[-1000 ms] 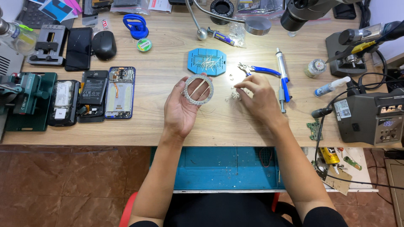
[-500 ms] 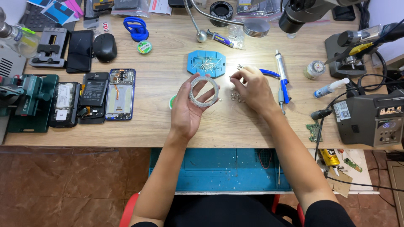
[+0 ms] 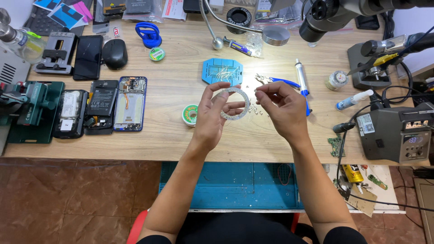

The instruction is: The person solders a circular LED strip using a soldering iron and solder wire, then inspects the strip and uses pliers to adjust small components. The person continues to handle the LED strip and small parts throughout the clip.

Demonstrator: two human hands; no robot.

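The left hand [image 3: 212, 115] holds a pale ring-shaped circuit board [image 3: 234, 104] upright above the wooden bench [image 3: 181, 140], thumb and fingers pinching its rim. The right hand [image 3: 282, 108] is raised just at 3 o'clock of the ring, fingertips pinched together near its edge. At 12 o'clock of the ring lies a blue octagonal mat [image 3: 222, 71]; at 9 o'clock, a green solder-wick spool [image 3: 190, 114]. Blue-handled pliers [image 3: 278, 81] lie at 1 o'clock. Opened phones [image 3: 115, 106] lie far toward 9 o'clock, a soldering station [image 3: 398, 133] toward 3 o'clock.
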